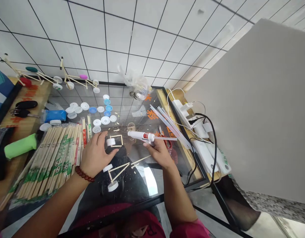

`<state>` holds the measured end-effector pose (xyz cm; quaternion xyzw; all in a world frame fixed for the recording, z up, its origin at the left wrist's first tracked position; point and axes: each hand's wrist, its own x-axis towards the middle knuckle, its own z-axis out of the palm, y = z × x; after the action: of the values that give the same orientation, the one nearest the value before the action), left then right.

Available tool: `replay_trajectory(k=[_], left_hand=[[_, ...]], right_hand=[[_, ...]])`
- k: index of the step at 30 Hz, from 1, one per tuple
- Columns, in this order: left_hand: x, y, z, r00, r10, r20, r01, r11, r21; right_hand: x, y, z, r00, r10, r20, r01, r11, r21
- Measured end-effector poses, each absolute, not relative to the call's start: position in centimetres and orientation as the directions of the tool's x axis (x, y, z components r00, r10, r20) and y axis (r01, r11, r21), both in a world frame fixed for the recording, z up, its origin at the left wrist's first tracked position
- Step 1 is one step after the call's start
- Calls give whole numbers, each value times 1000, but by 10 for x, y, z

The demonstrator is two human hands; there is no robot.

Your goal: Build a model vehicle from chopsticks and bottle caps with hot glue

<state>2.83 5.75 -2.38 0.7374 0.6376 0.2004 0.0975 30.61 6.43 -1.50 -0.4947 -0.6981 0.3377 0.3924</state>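
Note:
My right hand is wrapped round a white glue gun, its nozzle pointing left and a clear glue stick at its back. My left hand rests on the glass with thumb and fingers apart, beside a small square stick frame with a white bottle cap at its left side. Nearer me lies a triangular stick frame with a white cap wheel at each of two corners. A loose stick lies to its right.
Wrapped chopsticks lie left, beneath white and blue caps. Finished stick models stand at the back. Glue sticks, red scissors and power strips with cables are at the right.

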Motion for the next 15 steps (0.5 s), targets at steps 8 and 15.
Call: replay_trajectory(k=[8,15], left_hand=[[33,61,-23,103,974,203,931,-166,324],[34,61,-24,97,975,201,936,-158,313]], right_hand=[[307,60,-11,-249,955,163,448,263,-854],[310,57,-9,-236,959,159,456,254,-853]])
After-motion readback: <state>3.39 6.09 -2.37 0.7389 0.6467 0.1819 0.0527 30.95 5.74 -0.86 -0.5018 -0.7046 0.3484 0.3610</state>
